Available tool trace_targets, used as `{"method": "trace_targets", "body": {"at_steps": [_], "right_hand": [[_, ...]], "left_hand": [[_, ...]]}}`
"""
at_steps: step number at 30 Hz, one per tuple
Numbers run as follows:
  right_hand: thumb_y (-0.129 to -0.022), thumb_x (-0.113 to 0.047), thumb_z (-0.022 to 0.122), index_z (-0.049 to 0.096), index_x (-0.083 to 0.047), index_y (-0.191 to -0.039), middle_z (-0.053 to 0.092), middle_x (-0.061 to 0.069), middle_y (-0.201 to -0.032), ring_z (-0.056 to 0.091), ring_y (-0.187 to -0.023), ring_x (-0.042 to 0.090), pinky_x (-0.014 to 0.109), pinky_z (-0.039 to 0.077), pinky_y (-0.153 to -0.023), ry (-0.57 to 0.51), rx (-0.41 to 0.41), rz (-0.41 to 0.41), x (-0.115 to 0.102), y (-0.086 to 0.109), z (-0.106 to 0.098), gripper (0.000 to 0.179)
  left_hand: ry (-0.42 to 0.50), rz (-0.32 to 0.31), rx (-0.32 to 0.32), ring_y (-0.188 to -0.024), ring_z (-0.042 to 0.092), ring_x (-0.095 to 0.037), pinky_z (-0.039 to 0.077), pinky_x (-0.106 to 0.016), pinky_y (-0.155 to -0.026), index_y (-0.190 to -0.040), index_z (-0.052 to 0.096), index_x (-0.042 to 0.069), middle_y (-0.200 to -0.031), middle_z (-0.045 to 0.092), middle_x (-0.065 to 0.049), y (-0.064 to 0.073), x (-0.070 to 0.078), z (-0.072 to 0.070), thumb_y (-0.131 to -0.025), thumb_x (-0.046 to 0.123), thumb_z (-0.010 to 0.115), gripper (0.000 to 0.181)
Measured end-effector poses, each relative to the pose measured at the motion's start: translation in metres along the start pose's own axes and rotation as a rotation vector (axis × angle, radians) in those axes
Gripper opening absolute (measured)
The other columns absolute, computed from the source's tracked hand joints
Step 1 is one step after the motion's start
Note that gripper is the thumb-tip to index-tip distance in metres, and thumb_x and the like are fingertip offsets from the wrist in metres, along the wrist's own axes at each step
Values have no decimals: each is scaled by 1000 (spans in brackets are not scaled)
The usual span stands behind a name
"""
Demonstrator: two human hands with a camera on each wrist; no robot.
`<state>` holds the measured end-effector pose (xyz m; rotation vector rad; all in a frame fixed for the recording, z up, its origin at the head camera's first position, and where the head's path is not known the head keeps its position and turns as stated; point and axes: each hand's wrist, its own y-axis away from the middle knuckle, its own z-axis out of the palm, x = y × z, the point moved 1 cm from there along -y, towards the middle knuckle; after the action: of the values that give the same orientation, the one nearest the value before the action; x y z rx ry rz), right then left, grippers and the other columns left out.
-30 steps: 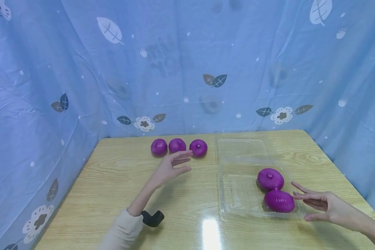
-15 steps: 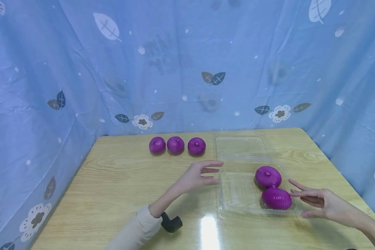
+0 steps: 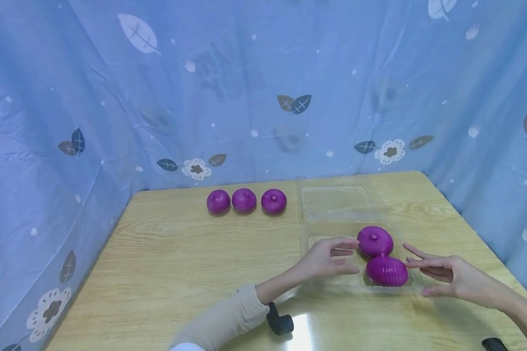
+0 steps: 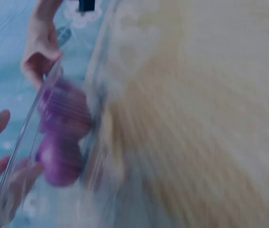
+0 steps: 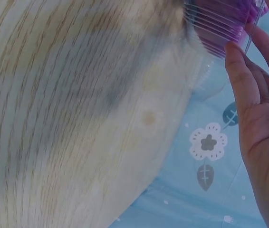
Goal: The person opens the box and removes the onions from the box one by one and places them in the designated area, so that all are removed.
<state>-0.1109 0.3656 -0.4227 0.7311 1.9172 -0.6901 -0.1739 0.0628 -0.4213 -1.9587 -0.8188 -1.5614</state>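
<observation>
Two purple onions lie in the right half of a clear plastic clamshell box: a rear onion and a front onion touching it. Over the left part of this box, my left hand stretches its fingers toward them, nothing gripped; its fingertips overlap the rear onion's edge in the head view, contact unclear. My right hand stays at the box's right wall, fingers relaxed and spread. Its fingertips are beside the front onion; whether they touch the wall or onion cannot be told. Blur softens the left wrist view of the onions.
Three more purple onions, a left one, a middle one and a right one, stand in a row at the wooden table's back. The box's lid lies folded back behind its base. Blue curtain surrounds the table.
My left hand has moved right and toward me, from in front of the row of onions to over the box. The right hand has kept its place by the box.
</observation>
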Motion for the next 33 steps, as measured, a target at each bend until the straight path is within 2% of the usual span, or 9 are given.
{"method": "trace_targets", "body": {"at_steps": [2, 5, 9, 13, 21, 26, 33], "right_hand": [[-82, 14, 64, 50, 12, -130, 25, -22, -153, 39, -127, -4, 11, 41, -96, 1, 7, 2, 0, 0, 0, 49], [-82, 14, 64, 51, 12, -129, 25, -23, -153, 38, -127, -5, 11, 41, -96, -5, 13, 4, 0, 0, 0, 49], [-83, 15, 62, 50, 12, -130, 24, -23, -153, 38, -127, -5, 13, 43, -95, -30, 0, 2, 1, 0, 0, 48], [-84, 15, 61, 49, 12, -130, 24, -21, -154, 38, -128, -4, 15, 45, -95, -44, -13, -11, 3, 0, 0, 48], [-82, 16, 62, 49, 11, -131, 23, -19, -155, 37, -129, -5, 9, 39, -97, -14, 1, -15, 4, 0, -1, 51], [-81, 16, 63, 50, 11, -130, 23, -17, -156, 38, -128, -3, 9, 38, -97, 4, 11, -28, 4, -1, 0, 51], [-80, 18, 62, 50, 12, -130, 23, -18, -155, 37, -129, -4, 10, 39, -97, 0, -1, -51, 6, -1, 0, 51]], "left_hand": [[18, -49, 19, -114, 59, -13, 49, -15, -89, -130, 57, 5, -128, 61, -3, -3, -2, 7, -81, 8, 76, 53], [-7, -93, 47, -111, 59, -10, 48, -14, -88, -128, 58, 4, -126, 62, -2, -7, -5, 14, -81, 10, 76, 51], [-27, -149, 84, -109, 61, -11, 49, -15, -88, -124, 61, 3, -123, 64, -1, -12, -9, 21, -82, 12, 76, 46], [7, -202, 99, -106, 63, -12, 51, -17, -86, -122, 62, 1, -119, 66, -2, -18, -12, 28, -82, 14, 76, 45], [4, -234, 90, -91, 67, -7, 52, -15, -76, -113, 67, 0, -101, 72, -6, -31, -15, 41, -85, 17, 74, 34], [52, -278, 91, -92, 65, -9, 53, -19, -79, -109, 64, 6, -101, 69, -6, -35, -15, 45, -83, 13, 75, 30], [77, -253, 62, -93, 64, -8, 51, -18, -82, -115, 61, 10, -99, 67, 1, -34, -11, 46, -82, 7, 75, 35]]}}
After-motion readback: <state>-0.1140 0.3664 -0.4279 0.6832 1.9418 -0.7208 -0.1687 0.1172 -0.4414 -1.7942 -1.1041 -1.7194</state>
